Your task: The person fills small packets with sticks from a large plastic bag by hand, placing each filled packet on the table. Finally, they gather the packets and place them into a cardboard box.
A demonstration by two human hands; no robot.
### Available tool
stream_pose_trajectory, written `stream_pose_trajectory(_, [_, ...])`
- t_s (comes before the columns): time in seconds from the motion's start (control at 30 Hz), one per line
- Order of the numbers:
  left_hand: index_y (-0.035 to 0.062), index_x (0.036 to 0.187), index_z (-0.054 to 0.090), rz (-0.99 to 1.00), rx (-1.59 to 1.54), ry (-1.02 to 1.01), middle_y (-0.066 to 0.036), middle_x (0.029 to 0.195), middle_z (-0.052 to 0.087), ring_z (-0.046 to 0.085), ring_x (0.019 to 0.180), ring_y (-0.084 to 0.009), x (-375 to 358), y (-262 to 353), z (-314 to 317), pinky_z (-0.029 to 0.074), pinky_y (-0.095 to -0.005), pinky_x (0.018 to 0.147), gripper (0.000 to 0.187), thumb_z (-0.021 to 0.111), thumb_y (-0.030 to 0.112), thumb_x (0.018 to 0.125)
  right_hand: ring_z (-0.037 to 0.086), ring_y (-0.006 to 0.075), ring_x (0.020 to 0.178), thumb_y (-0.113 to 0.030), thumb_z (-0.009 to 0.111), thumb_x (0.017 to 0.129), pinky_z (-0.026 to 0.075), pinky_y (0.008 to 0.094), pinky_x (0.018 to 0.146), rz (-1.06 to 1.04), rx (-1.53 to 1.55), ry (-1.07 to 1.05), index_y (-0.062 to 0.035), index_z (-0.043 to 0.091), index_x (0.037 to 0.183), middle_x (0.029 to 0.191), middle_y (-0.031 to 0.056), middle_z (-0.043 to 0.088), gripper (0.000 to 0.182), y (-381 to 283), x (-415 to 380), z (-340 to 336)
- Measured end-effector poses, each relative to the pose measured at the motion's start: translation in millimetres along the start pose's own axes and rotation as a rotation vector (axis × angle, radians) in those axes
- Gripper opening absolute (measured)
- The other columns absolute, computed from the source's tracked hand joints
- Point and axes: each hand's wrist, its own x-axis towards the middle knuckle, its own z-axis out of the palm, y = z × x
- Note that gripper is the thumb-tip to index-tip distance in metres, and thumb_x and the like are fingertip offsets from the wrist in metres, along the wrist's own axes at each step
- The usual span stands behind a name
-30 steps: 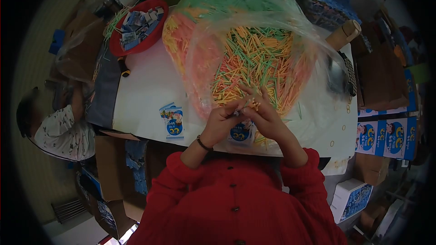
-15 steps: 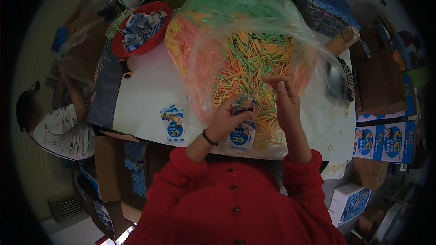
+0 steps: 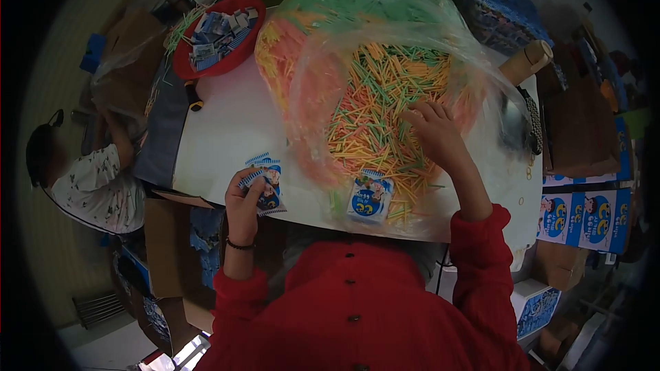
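My left hand is closed on a small blue-and-white snack packet, held at the little stack of printed packets on the table's left part. Over the heap of thin coloured sticks is my right hand, palm down, its fingers bent and slightly apart at the sticks. The sticks, orange, green and pink, spill from a large clear plastic bag. Another blue-and-white packet lies on the bag's front edge, between my hands and touched by neither.
A red basin of small packets stands at the back left, with a dark-handled tool beside it. At the right lie a tan cylinder and printed cartons. Another person sits at the left.
My left hand has moved left, from the front of the bag to the packet stack. The packet it was at now lies on the bag. My right hand has turned down onto the sticks.
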Motion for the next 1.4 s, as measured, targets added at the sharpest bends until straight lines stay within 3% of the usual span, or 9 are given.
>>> stream_pose_trajectory(0.13, [0.0010,0.114,0.056,0.051,0.318,0.069,-0.009,0.091,0.063,0.060,0.073,-0.0138,24,-29,-19,0.051,-0.0263,0.070,0.030,0.065,0.004,0.086,0.049,0.0279,0.116,-0.004,0.056,0.077,0.036,0.0378,0.103,-0.182,-0.214,-0.035,-0.0080,0.058,0.115,0.123,0.0085,0.052,0.039,9,19,23])
stream_pose_trajectory(0.3, [0.0048,0.110,0.062,0.662,1.135,0.291,-0.010,0.100,0.056,0.052,0.092,-0.0278,37,-29,-5,0.039,-0.0409,0.089,0.036,0.072,0.012,0.076,0.050,0.0288,0.114,-0.004,0.054,0.078,0.041,0.0375,0.100,-0.225,-0.201,-0.089,-0.0046,0.057,0.112,0.120,0.0097,0.054,0.034,27,19,41])
stream_pose_trajectory(0.43, [0.0074,0.104,0.064,0.802,1.156,0.338,-0.008,0.099,0.056,0.050,0.097,-0.0308,14,-3,44,0.032,-0.0425,0.093,0.033,0.074,0.019,0.074,0.056,0.0284,0.105,-0.001,0.055,0.081,0.046,0.0362,0.089,-0.054,0.105,0.061,-0.0031,0.055,0.105,0.108,0.0115,0.058,0.024,28,8,40])
stream_pose_trajectory(0.57, [0.0099,0.085,0.061,0.818,1.128,-0.232,-0.007,0.090,0.055,0.050,0.091,-0.0255,-7,-9,99,0.034,-0.0394,0.080,0.027,0.075,0.030,0.073,0.061,0.0203,0.090,-0.004,0.052,0.093,0.047,0.0322,0.078,0.300,0.792,0.351,-0.0031,0.053,0.103,0.094,0.0080,0.060,0.010,0,2,36])
stream_pose_trajectory(0.7, [0.0095,0.081,0.059,0.812,1.139,-0.312,-0.006,0.085,0.054,0.050,0.088,-0.0255,-6,-32,133,0.034,-0.0391,0.078,0.030,0.074,0.035,0.073,0.060,0.0143,0.083,-0.008,0.048,0.098,0.047,0.0287,0.075,0.353,0.745,0.314,-0.0032,0.054,0.107,0.090,0.0056,0.061,0.012,-9,-16,58])
stream_pose_trajectory(0.9, [0.0086,0.081,0.057,0.555,1.074,-0.363,-0.006,0.082,0.052,0.049,0.087,-0.0247,-1,-42,134,0.033,-0.0376,0.077,0.029,0.073,0.031,0.074,0.059,0.0129,0.089,-0.009,0.051,0.097,0.047,0.0268,0.080,0.539,1.018,0.269,-0.0024,0.055,0.116,0.096,0.0059,0.063,0.020,-10,-20,63])
stream_pose_trajectory(1.1, [0.0062,0.091,0.055,0.623,0.833,-0.351,-0.006,0.087,0.060,0.057,0.082,-0.0228,2,-41,135,0.040,-0.0368,0.078,0.021,0.070,0.017,0.082,0.059,0.0215,0.101,-0.015,0.044,0.101,0.049,0.0341,0.088,0.758,1.900,0.508,-0.0014,0.049,0.121,0.102,0.0087,0.060,0.025,0,-14,57])
stream_pose_trajectory(1.17, [0.0047,0.097,0.058,0.094,-0.087,-0.297,-0.003,0.095,0.064,0.064,0.086,-0.0164,-1,-36,151,0.050,-0.0304,0.076,0.010,0.062,0.011,0.092,0.058,0.0222,0.104,-0.017,0.042,0.101,0.050,0.0372,0.090,1.064,2.077,0.528,-0.0005,0.046,0.122,0.108,0.0093,0.057,0.027,-17,-4,38])
stream_pose_trajectory(1.4, [0.0031,0.114,0.058,-0.418,-0.564,-0.414,-0.005,0.104,0.066,0.064,0.094,-0.0127,21,-22,153,0.054,-0.0278,0.080,0.020,0.054,0.013,0.097,0.057,0.0223,0.107,-0.018,0.043,0.101,0.049,0.0381,0.094,0.900,2.076,0.458,-0.0008,0.048,0.117,0.110,0.0096,0.057,0.023,-38,-13,28])
